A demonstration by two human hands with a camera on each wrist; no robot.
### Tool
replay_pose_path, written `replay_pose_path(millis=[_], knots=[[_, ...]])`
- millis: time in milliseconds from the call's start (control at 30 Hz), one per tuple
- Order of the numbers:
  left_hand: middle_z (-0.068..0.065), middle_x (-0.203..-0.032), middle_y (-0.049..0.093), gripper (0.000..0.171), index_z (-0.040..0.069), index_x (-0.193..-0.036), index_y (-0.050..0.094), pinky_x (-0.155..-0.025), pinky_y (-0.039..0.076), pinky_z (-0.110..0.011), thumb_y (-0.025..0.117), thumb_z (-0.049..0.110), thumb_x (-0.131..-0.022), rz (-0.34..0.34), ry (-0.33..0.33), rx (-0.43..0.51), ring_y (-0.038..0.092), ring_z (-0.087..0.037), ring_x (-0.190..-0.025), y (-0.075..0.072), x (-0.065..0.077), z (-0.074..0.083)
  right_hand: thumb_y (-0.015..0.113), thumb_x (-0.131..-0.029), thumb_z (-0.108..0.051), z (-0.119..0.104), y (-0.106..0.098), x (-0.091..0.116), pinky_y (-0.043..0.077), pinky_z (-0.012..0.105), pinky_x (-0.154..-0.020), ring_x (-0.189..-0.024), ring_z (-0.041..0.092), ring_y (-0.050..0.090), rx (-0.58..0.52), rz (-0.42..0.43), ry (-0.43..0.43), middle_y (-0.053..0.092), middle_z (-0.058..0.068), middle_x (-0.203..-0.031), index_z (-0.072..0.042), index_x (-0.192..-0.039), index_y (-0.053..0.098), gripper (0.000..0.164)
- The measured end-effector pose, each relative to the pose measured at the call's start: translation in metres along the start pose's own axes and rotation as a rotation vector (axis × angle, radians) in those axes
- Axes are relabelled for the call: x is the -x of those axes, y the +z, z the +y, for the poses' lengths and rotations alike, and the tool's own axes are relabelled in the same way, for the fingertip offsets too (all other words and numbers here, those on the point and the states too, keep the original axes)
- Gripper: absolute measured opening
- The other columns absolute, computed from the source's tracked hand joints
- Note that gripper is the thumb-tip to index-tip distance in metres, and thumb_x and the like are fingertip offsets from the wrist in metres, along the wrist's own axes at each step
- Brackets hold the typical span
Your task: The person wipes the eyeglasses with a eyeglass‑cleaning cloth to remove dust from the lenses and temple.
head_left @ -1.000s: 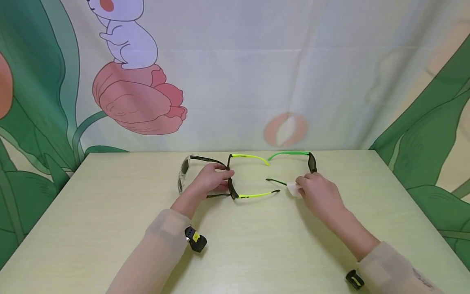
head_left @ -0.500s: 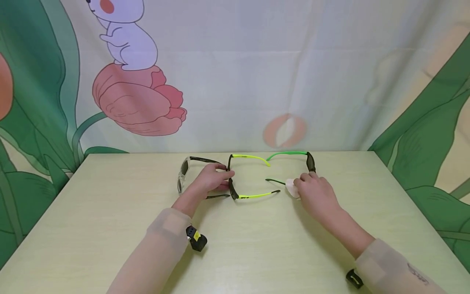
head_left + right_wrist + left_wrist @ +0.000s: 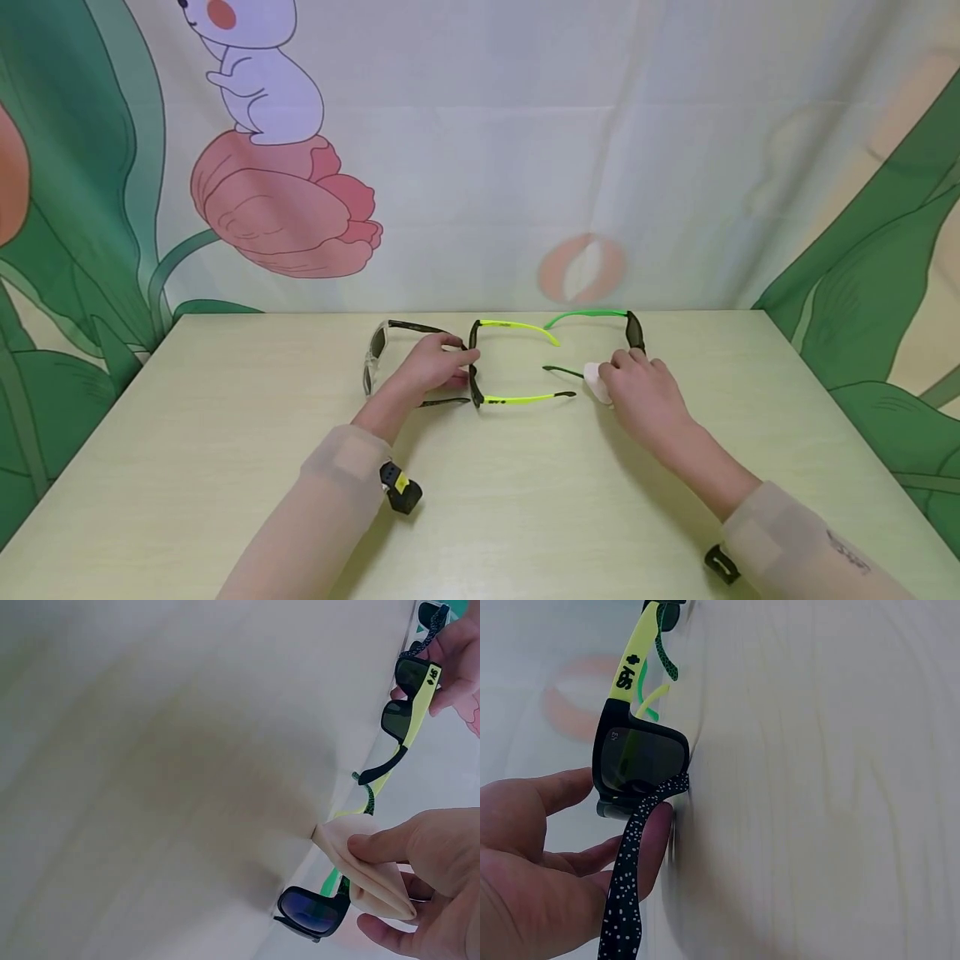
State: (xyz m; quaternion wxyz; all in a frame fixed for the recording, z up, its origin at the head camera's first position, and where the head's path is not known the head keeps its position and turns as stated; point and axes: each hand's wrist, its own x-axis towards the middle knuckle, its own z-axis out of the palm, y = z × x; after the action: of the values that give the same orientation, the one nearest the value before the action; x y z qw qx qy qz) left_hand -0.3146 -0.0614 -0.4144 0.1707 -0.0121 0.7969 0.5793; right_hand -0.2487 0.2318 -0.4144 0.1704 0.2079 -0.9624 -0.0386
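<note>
My left hand [image 3: 427,367] grips the black front of a pair of sunglasses with yellow temples [image 3: 517,401], thumb at the frame and fingers behind it. That pair stands with its temples unfolded toward the right. In the right wrist view my right hand [image 3: 442,870] pinches a folded cream cloth [image 3: 367,877] between thumb and fingers. The cloth lies around the near temple of sunglasses with green temples [image 3: 636,329], whose dark tip sticks out to the left. Part of that pair's front is hidden behind the right hand in the head view.
Sunglasses with a clear frame [image 3: 367,375] stand at the left, their speckled black temple [image 3: 622,900] crossing before the left hand. All three pairs are in a row near the back edge of the pale table [image 3: 525,517]. A printed curtain [image 3: 465,167] hangs behind.
The yellow-templed sunglasses have turned and shifted slightly to the right at the left hand. My right hand has moved a little left since the first frame, with the cloth.
</note>
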Motion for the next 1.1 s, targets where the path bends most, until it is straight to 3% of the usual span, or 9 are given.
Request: replay_pose_path(millis=[333, 500, 667, 900, 1100], knots=[[-0.015, -0.121, 0.055, 0.061, 0.002, -0.141, 0.040, -0.076, 0.052, -0.036, 0.065, 0.030, -0.093, 0.051, 0.047, -0.129, 0.061, -0.026, -0.086, -0.002, 0.008, 0.002, 0.070, -0.078, 0.005, 0.001, 0.003, -0.004, 0.039, 0.036, -0.056, -0.078, 0.027, 0.049, 0.002, -0.041, 0.017, 0.053, 0.007, -0.079, -0.007, -0.081, 0.063, 0.014], [-0.015, -0.129, 0.052, 0.061, 0.005, -0.141, 0.043, -0.087, 0.047, -0.041, 0.064, 0.035, -0.092, 0.054, 0.100, -0.217, 0.058, -0.028, -0.105, 0.000, 0.020, 0.007, 0.075, -0.079, -0.002, 0.002, 0.007, -0.004, 0.041, 0.038, -0.057, -0.080, 0.028, 0.051, 0.020, -0.034, 0.012, 0.054, 0.008, -0.079, -0.005, -0.085, 0.064, 0.013], [-0.016, -0.130, 0.052, 0.058, 0.005, -0.140, 0.044, -0.095, 0.043, -0.045, 0.063, 0.034, -0.093, 0.052, 0.154, -0.244, 0.051, -0.029, -0.116, 0.004, 0.031, 0.014, 0.075, -0.080, -0.004, 0.003, 0.008, -0.004, 0.042, 0.041, -0.059, -0.082, 0.030, 0.051, 0.031, -0.023, 0.008, 0.055, 0.009, -0.082, -0.004, -0.087, 0.062, 0.015], [-0.015, -0.132, 0.051, 0.053, 0.008, -0.137, 0.048, -0.098, 0.042, -0.044, 0.065, 0.030, -0.092, 0.040, 0.214, -0.197, 0.047, -0.028, -0.122, 0.011, 0.043, 0.020, 0.069, -0.082, -0.004, 0.007, 0.008, -0.002, 0.042, 0.043, -0.064, -0.087, 0.031, 0.051, 0.036, -0.043, 0.039, 0.056, 0.013, -0.089, 0.001, -0.095, 0.060, 0.016], [-0.011, -0.133, 0.051, 0.051, 0.008, -0.136, 0.051, -0.101, 0.040, -0.043, 0.066, 0.029, -0.092, 0.079, 0.271, -0.204, 0.044, -0.028, -0.127, 0.015, 0.052, 0.026, 0.065, -0.086, -0.005, 0.010, 0.007, -0.001, 0.043, 0.045, -0.067, -0.089, 0.032, 0.051, 0.003, -0.024, 0.057, 0.056, 0.014, -0.092, 0.003, -0.098, 0.059, 0.015]])
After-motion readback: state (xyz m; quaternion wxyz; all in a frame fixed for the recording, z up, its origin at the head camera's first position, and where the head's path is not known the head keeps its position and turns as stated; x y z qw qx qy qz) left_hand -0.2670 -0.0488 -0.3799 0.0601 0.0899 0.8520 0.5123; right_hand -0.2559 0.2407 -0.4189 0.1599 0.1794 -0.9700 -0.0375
